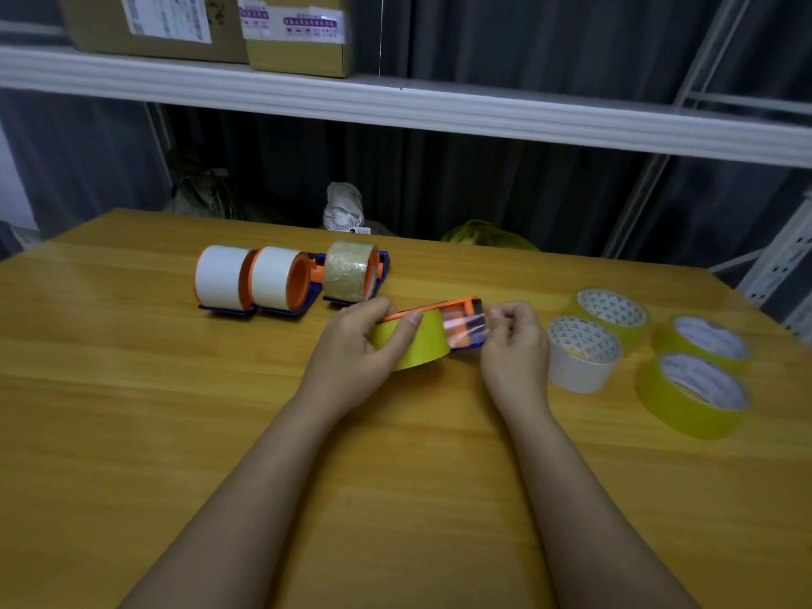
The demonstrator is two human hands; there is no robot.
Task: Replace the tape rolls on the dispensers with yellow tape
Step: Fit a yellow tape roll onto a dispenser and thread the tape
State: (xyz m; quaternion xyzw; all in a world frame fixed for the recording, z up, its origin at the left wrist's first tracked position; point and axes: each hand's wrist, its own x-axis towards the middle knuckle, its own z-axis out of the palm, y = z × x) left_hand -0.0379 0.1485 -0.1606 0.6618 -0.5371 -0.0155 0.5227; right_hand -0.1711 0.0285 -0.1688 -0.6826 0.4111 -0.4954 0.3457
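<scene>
An orange and blue tape dispenser (472, 308) carrying a yellow tape roll (419, 345) is held just above the wooden table (175, 410). My left hand (364, 340) grips the yellow roll, thumb across its edge. My right hand (514, 340) pinches the clear tape end (465, 329) at the dispenser's front. Farther back stand three dispensers: two with white rolls (217, 276) (274, 278) and one with a brownish clear roll (349, 272). At the right lie three loose yellow rolls (613, 312) (707, 340) (692, 395) and a white roll (580, 356).
A white shelf beam (439, 109) crosses overhead behind the table, with cardboard boxes (299, 35) on it. Bags (345, 208) sit on the floor behind the far table edge. Metal rack posts (786, 261) stand at the right.
</scene>
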